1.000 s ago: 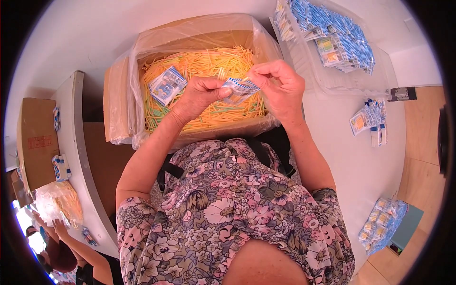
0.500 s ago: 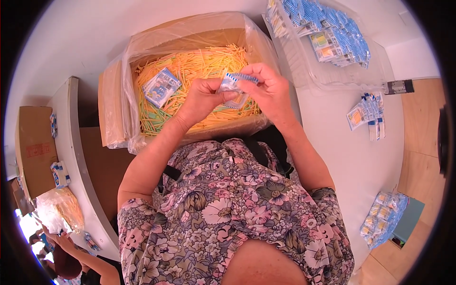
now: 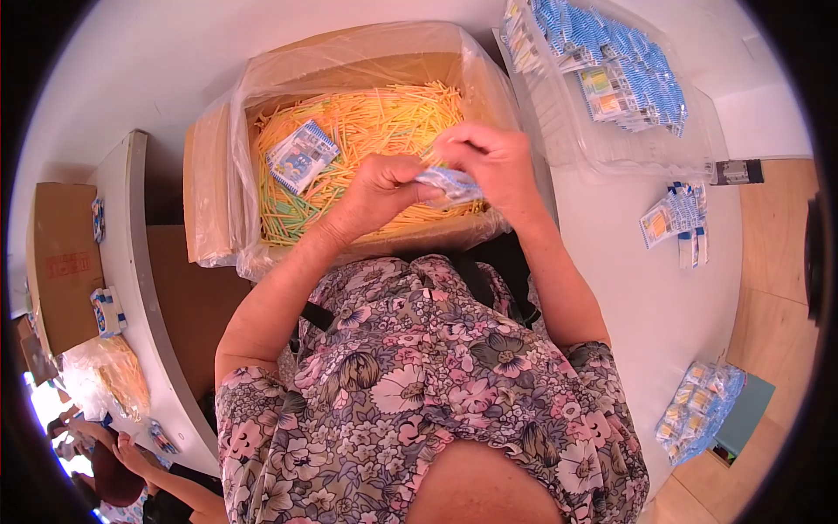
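Left of the left hand [image 3: 377, 194], a flat blue-and-white packet [image 3: 302, 155] lies on the yellow sticks [image 3: 384, 122] inside the plastic-lined cardboard box [image 3: 218, 183]. It keeps the same spot among the sticks as in both earlier views.

The left hand is closed narrow, thumb and fingertips pinching the left end of a small blue-and-white sachet [image 3: 449, 183]. The right hand [image 3: 493, 162], just beside it, grips the other end from above, its fingers curled down over the sachet. Both hands hang over the near part of the box, touching each other at the sachet.

Change since one second ago: the sachet then stood higher between the hands with more of its face showing; now it sits lower and is largely covered by the right hand (its opening cannot be made out). This suggests the packing of one sachet is in hand, not finished.

Right of the right hand, the clear tray [image 3: 559, 131] of blue packets and the loose packets [image 3: 672, 218] on the white table are unchanged.
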